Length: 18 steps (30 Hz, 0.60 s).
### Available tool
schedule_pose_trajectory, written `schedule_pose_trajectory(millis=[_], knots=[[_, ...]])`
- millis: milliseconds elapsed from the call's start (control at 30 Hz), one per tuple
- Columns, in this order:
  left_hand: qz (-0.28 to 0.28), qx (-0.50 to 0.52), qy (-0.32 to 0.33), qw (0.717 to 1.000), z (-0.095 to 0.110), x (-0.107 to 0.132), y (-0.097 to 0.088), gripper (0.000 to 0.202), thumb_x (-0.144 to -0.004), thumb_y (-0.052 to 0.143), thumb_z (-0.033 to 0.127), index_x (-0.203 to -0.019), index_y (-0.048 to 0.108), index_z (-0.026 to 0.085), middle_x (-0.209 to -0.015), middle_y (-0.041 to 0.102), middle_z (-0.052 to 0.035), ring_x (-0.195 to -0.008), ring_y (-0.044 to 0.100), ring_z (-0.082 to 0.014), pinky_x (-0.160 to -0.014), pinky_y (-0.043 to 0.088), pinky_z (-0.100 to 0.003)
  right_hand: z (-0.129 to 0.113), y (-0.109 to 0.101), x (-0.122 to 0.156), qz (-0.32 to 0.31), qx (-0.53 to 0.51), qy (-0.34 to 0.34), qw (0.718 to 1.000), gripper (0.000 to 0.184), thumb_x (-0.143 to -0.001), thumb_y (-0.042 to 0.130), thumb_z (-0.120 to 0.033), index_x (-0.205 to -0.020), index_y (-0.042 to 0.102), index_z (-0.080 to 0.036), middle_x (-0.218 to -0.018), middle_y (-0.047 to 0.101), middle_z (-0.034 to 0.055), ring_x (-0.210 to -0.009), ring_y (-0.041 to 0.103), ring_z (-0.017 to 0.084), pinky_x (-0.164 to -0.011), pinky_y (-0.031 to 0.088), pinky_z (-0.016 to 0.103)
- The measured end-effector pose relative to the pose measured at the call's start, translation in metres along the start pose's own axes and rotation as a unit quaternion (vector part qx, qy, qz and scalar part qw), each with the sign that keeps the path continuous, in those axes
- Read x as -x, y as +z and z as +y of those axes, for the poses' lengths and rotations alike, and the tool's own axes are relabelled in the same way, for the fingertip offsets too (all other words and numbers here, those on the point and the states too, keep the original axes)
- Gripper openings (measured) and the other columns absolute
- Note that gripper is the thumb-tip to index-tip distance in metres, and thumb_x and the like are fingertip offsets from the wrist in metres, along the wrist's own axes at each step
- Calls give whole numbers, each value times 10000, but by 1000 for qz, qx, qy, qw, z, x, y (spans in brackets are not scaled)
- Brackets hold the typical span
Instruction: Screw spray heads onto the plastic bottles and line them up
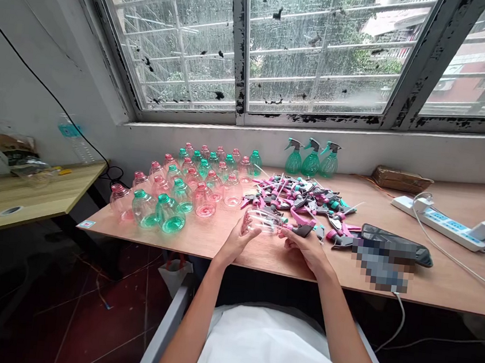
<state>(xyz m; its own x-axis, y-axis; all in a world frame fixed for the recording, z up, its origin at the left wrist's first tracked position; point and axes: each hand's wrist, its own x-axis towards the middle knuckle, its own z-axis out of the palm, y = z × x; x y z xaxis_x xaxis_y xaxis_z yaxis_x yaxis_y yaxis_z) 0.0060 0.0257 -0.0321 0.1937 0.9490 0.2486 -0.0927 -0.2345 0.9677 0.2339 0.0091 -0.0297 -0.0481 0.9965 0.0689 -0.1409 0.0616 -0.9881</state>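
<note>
My left hand is closed around a clear pink plastic bottle lying on its side just above the wooden table. My right hand pinches the pink and grey spray-trigger head at the bottle's neck. Both hands are near the table's front edge. Beyond them lies a pile of loose pink and teal trigger heads. To the left stand several empty pink and green bottles.
Three finished green spray bottles stand by the wall under the window. A dark phone, a white power strip with cables and a brown box are on the right. A second desk stands at the left.
</note>
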Motion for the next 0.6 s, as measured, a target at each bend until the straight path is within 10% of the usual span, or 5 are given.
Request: schedule_pose_trajectory(millis=[600], knots=[[19,-73,66,995,-2,2,0,404,-971,667,289,-1355,582,198,-1451,579,-112,-1252,616,-310,-1029,534,-551,1,1,-1,16,-29,6,999,346,-755,841,-549,-763,806,-205,-764,797,68,-533,598,154,-518,474,291]])
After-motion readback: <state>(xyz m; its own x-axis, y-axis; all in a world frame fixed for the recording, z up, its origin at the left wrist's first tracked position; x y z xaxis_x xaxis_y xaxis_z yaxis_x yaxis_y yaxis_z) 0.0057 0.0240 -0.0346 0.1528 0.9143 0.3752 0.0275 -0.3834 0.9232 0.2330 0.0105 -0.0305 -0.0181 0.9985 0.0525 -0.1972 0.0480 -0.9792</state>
